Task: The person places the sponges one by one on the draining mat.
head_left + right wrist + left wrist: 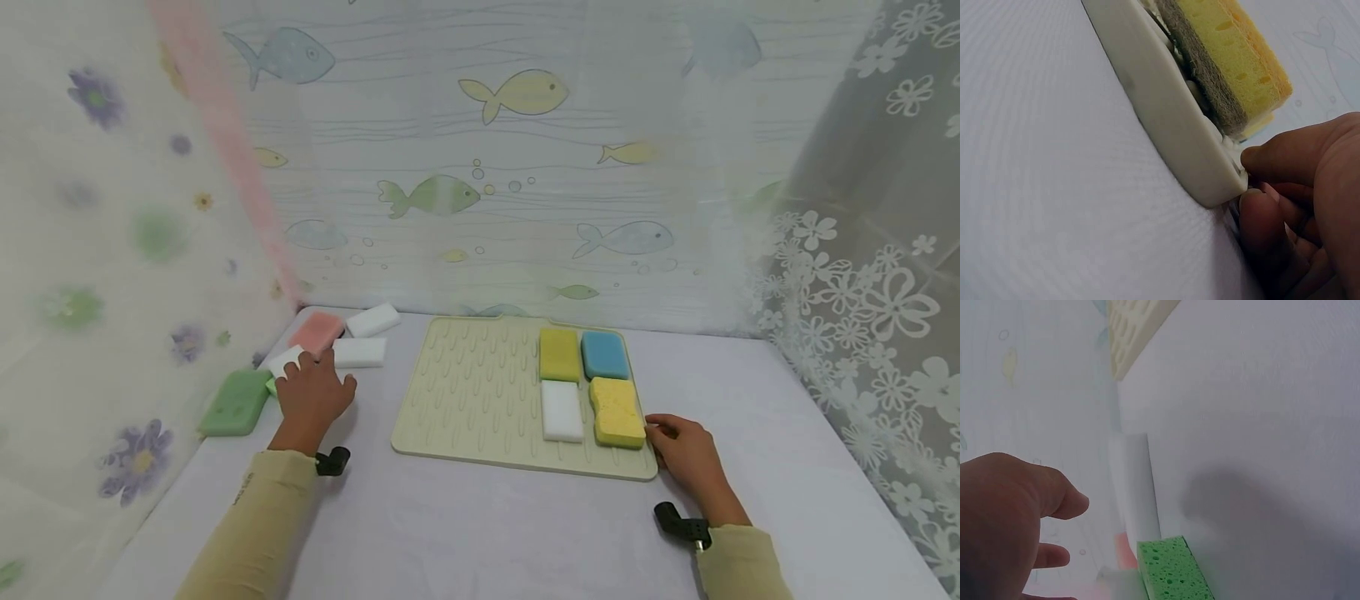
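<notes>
A beige ridged drying mat [472, 392] lies in the middle of the table. On its right part sit a yellow-green sponge [559, 353], a blue sponge [604, 354], a white sponge [562, 410] and a yellow scouring sponge [617, 411]. My right hand [660, 435] pinches the mat's near right corner; in the right wrist view the thumb and a finger [1260, 215] clamp the mat's rim [1166, 119] just below the yellow sponge [1235, 56]. My left hand [311, 396] hovers with loose fingers over a small green sponge [1169, 569] and holds nothing.
Loose sponges lie at the back left: a large green one [236, 402], a pink one [317, 331], and white ones [372, 319] [360, 352] [285, 360]. Patterned curtains close in the table at the left, back and right. The mat's left half is bare.
</notes>
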{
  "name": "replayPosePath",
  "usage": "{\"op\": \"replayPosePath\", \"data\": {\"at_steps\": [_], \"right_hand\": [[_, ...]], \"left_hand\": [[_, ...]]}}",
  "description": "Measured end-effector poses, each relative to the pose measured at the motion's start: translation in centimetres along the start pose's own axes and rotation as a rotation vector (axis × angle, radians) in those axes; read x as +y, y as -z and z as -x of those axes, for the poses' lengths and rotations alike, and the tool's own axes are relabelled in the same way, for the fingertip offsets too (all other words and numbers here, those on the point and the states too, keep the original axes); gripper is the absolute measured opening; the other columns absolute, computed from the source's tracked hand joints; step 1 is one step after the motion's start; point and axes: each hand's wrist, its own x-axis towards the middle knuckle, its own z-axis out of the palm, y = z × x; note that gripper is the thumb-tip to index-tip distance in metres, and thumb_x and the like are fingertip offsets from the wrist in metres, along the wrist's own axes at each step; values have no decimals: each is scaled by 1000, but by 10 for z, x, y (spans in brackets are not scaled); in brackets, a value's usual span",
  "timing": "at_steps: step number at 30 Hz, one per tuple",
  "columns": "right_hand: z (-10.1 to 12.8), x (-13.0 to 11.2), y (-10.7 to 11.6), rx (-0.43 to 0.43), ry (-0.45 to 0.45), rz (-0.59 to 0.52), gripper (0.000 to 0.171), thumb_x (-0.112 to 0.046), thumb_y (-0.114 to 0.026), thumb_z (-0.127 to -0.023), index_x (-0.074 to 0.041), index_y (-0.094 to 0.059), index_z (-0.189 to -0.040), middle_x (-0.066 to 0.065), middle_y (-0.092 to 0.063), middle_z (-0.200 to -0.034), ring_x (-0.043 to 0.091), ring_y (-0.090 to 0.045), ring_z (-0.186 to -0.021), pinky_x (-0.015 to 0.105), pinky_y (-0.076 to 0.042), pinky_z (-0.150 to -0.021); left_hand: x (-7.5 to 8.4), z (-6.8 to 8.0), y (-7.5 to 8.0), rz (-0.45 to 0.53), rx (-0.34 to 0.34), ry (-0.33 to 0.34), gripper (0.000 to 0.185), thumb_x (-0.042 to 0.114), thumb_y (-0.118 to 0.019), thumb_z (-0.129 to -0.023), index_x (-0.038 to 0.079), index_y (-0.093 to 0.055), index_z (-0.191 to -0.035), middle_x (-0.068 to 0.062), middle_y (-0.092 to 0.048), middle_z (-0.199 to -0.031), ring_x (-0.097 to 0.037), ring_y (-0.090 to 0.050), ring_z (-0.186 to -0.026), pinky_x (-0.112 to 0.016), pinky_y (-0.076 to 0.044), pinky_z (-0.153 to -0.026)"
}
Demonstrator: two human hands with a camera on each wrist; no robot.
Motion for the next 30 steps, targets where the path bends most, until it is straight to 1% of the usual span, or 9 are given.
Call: {"op": "replayPosePath", "data": {"at_steps": [3, 7, 13, 15, 21, 26, 30], "right_hand": [[0, 1, -1, -5, -6, -17, 47, -37, -54, -98, -4, -58, -131, 15, -68, -109, 21, -63, -90, 28, -49, -69], [-1, 2, -2, -6, -2, -28, 47, -37, -54, -98, -4, -59, -130, 15, -68, -108, 19, -63, -88, 25, -48, -66], [-2, 1, -1, -5, 2, -18, 46, -36, -53, -98, -4, -59, -130, 15, -67, -108, 20, -61, -88, 25, -47, -66], [-2, 1, -1, -2, 5, -13, 46, -36, -53, -98, -4, -59, -130, 14, -67, -108, 20, -61, -88, 25, -46, -66], [-3, 2, -1, 1, 4, -20, 45, -35, -53, -98, -4, -59, -130, 15, -67, -108, 20, -61, -87, 25, -47, -66], [-4, 3, -2, 0, -6, -20, 46, -36, -54, -98, -4, -59, -130, 15, -68, -109, 20, -61, -87, 25, -47, -66], [-4, 3, -2, -2, -15, -25, 46, -36, -54, -98, -4, -59, -131, 15, -67, -109, 20, -61, -87, 25, -47, -66]], "left_hand": [[-6, -3, -3, 0, -16, 25, 56, 34, -50, -91, -3, -42, -132, -34, -43, -119, -56, -41, -108, -66, -36, -86], [-12, -8, -4, 13, -51, 54, 52, 31, -47, -92, -3, -41, -130, -34, -39, -119, -58, -38, -109, -68, -33, -88], [-18, -14, -4, 35, -130, 88, 54, 27, -40, -96, 2, -31, -143, -37, -27, -137, -65, -31, -115, -70, -31, -90], [-21, -16, -6, 35, -157, 98, 55, 27, -38, -96, 3, -28, -145, -38, -24, -140, -67, -29, -116, -71, -32, -91], [-22, -20, -9, 19, -211, 124, 53, 25, -35, -98, -2, -32, -143, -41, -28, -134, -66, -32, -116, -69, -35, -91], [-21, -20, -9, 5, -226, 112, 52, 24, -36, -99, -8, -34, -140, -41, -30, -131, -64, -31, -118, -67, -40, -87], [-20, -20, -9, 12, -225, 97, 51, 24, -36, -100, -9, -34, -139, -42, -30, -130, -64, -30, -119, -66, -42, -84]]}}
